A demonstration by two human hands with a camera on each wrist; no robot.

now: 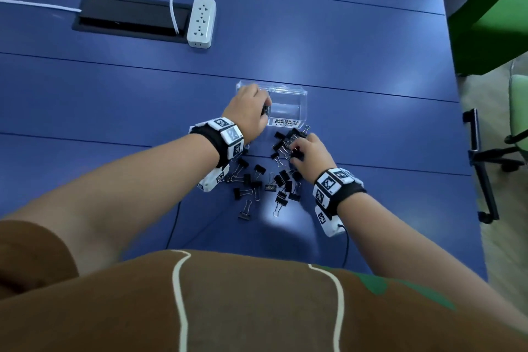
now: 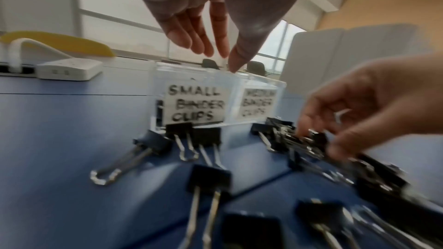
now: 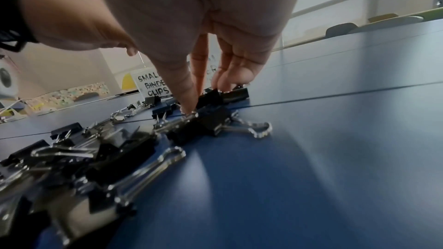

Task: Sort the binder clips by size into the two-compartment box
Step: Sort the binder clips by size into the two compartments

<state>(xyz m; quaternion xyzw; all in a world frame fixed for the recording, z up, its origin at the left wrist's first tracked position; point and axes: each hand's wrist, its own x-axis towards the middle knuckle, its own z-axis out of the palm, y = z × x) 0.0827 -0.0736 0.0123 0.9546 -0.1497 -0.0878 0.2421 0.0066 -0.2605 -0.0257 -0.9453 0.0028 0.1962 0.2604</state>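
A clear two-compartment box (image 1: pixel 288 94) stands on the blue table, labelled SMALL BINDER CLIPS (image 2: pixel 194 105) on its left half and MEDIUM BINDER CLIPS (image 1: pixel 286 123) on its right half. My left hand (image 1: pixel 264 107) hovers over the small compartment with fingers pointing down and spread (image 2: pixel 223 60); nothing shows between them. A black clip (image 1: pixel 266 110) shows just below the fingertips. Several black binder clips (image 1: pixel 265 183) lie scattered in front of the box. My right hand (image 1: pixel 294 150) reaches into the cluster by the medium label, thumb and forefinger pinching a black clip (image 3: pixel 208 99).
A white power strip (image 1: pixel 201 21) lies beside a black cable hatch (image 1: pixel 128 16) at the far left. The table's right edge (image 1: pixel 463 151) runs near a black chair base (image 1: pixel 485 157). Thin black cables (image 1: pixel 174 226) trail from both wrists toward my body.
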